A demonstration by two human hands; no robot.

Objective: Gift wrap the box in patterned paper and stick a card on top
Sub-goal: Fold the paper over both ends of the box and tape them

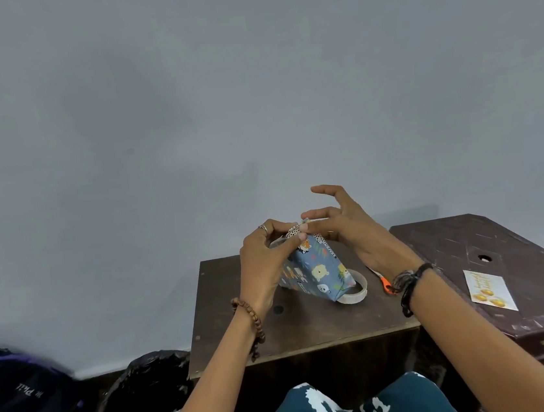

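Head view: the box, wrapped in blue animal-print paper, stands tilted on the counter, a tape roll just behind at 3 o'clock. The left hand and right hand pinch its top fold; the card lies well apart at 3 o'clock.

The small box wrapped in blue paper printed with cartoon animals stood tilted on the dark wooden stool, its near lower corner down by a roll of tape, its top end raised. At that raised end a flap of the patterned paper stuck up, folded to a point. Off to the right, the white rectangular card with gold lettering and gold ornaments lay flat on a dark brown table, well apart from the box.
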